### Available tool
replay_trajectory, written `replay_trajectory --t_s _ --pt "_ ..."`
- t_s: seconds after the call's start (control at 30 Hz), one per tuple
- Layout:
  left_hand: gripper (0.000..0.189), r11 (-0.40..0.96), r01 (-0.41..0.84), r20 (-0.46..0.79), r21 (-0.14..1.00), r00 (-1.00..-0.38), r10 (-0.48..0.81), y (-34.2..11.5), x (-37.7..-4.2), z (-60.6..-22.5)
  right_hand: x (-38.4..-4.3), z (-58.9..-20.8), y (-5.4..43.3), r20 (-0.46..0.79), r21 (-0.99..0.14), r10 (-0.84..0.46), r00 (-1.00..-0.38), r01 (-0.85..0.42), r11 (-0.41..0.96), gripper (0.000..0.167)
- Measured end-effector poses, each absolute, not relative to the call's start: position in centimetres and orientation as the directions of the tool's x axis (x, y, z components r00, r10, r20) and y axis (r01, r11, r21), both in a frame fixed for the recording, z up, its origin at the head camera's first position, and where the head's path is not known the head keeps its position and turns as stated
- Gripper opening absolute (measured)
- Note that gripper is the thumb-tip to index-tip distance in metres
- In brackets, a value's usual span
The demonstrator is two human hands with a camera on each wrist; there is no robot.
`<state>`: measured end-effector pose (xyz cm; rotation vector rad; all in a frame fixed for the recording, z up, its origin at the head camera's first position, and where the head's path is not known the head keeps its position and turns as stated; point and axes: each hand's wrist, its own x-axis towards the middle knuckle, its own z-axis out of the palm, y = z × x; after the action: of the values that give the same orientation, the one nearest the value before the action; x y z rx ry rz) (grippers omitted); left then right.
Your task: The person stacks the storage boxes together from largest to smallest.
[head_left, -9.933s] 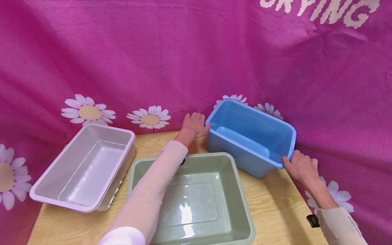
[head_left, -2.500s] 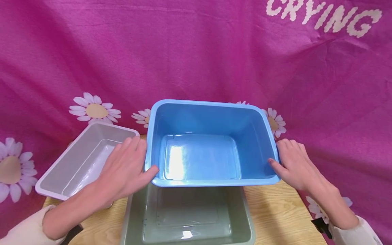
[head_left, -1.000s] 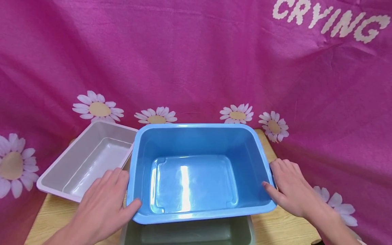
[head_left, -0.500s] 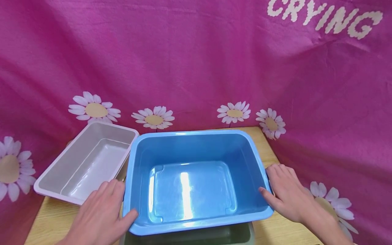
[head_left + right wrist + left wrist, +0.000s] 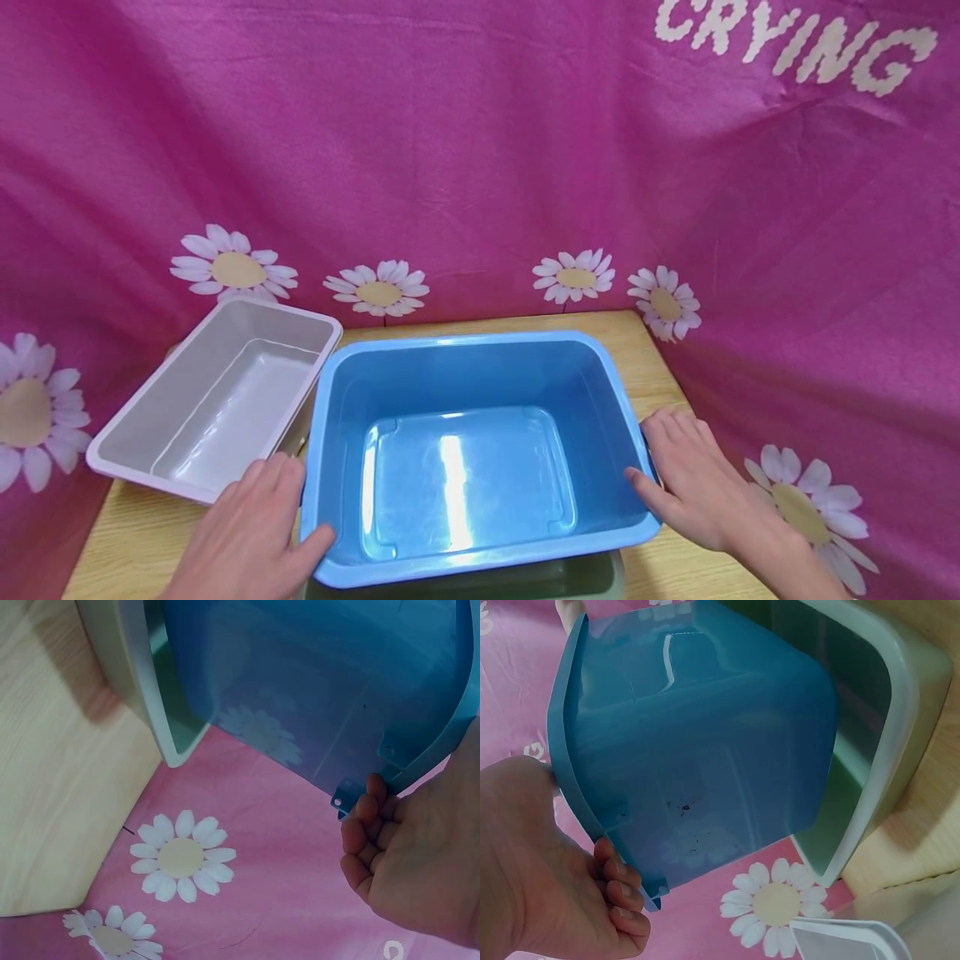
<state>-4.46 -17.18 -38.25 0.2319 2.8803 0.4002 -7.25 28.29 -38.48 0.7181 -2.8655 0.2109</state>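
Observation:
A deep blue plastic bin point(image 5: 472, 458) is held level above a green bin point(image 5: 570, 575), most of which it hides in the head view. My left hand point(image 5: 247, 533) grips the blue bin's left rim, thumb on top and fingers curled beneath. On the opposite side my right hand point(image 5: 697, 483) holds the right rim the same way. Both wrist views show the blue bin's point(image 5: 705, 742) bottom partly inside the opening of the green bin point(image 5: 139, 682). Whether it touches the green bin's floor is hidden.
A shallower grey bin point(image 5: 225, 400) stands on the left of the wooden table point(image 5: 637, 350), close beside the blue bin and my left hand. A pink cloth point(image 5: 465, 167) printed with daisies hangs behind and along both sides of the table.
Both hands took the blue bin from the table's back right, carried it over the green bin, and lowered it toward me. In the last half second it sank slightly further.

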Motion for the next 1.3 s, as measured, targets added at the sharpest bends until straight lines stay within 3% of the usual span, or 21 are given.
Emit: replay_trajectory --t_s 0.33,0.57,0.83,1.3 --pt "0.054 0.951 0.088 -0.243 0.298 -0.956 0.165 -17.1 -4.4 -39.1 -7.0 -39.3 28.2 0.183 -0.086 -0.446 -0.876 -0.466 0.881 0.034" --pt "0.044 0.949 0.108 -0.217 0.298 -0.96 0.177 -16.9 -4.1 -39.8 -7.0 -40.1 28.2 0.205 -0.101 -0.466 -0.86 -0.493 0.864 0.031" --pt "0.041 0.946 0.133 -0.176 0.296 -0.966 0.19 -16.8 -4.0 -40.6 -7.0 -41.0 28.2 0.15 -0.114 -0.446 -0.883 -0.463 0.879 0.031" --pt "0.038 0.939 0.181 -0.098 0.291 -0.971 0.218 -16.6 -3.6 -41.5 -6.9 -42.2 28.3 0.163 -0.104 -0.446 -0.88 -0.465 0.879 0.031"
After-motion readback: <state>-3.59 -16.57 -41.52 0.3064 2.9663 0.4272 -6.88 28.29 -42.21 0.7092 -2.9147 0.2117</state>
